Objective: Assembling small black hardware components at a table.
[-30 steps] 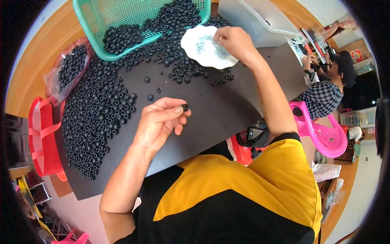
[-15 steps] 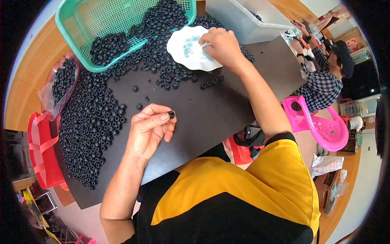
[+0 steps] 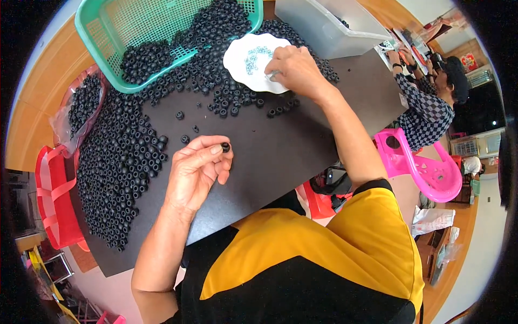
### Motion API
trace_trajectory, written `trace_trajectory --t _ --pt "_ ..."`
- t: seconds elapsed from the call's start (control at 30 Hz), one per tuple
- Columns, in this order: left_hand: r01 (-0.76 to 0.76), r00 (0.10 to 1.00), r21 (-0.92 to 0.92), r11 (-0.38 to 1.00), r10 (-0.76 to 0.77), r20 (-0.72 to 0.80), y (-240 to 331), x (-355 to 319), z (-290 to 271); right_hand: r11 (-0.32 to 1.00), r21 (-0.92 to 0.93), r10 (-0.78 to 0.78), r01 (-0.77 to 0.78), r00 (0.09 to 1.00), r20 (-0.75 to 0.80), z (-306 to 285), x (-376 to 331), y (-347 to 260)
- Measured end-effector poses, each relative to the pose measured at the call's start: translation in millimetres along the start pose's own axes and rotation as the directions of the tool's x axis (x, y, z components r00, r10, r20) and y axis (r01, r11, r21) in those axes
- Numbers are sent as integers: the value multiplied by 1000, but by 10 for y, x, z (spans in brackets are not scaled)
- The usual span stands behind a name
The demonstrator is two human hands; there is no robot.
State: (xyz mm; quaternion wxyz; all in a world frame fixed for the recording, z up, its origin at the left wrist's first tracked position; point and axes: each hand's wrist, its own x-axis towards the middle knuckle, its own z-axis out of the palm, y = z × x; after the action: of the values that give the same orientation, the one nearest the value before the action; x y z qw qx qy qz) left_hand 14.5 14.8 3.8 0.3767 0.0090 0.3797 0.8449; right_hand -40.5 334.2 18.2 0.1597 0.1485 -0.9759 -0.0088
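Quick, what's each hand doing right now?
Left hand: pinching a small black ring.
Right hand: fingers curled on the white dish; contents cannot be told.

Left hand (image 3: 197,170) is raised, fingertips pinched in a grip; right hand (image 3: 295,67) reaches forward, fingers curled.

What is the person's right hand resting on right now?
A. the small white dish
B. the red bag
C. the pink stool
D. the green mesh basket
A. The right hand lies over the edge of the small white dish, fingers down among the little pale pieces in it, while the left hand pinches a black ring.
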Motion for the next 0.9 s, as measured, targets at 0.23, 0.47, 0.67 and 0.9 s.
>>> trace_trajectory --t 0.23,0.47,0.67,0.9 --pt "-14 1000 -12 1000 14 -9 15 5 -20 1000 -18 -15 15 999 -38 42 24 -50" --pt "-19 1000 -20 1000 19 17 21 4 -25 998 2 -61 61 997 -56 128 77 -116" --pt "-42 999 -67 997 43 20 24 30 -48 994 42 -94 98 993 -76 123 85 -154" --pt "-41 999 -98 994 43 19 33 21 -71 996 19 -90 90 996 11 78 57 -214"
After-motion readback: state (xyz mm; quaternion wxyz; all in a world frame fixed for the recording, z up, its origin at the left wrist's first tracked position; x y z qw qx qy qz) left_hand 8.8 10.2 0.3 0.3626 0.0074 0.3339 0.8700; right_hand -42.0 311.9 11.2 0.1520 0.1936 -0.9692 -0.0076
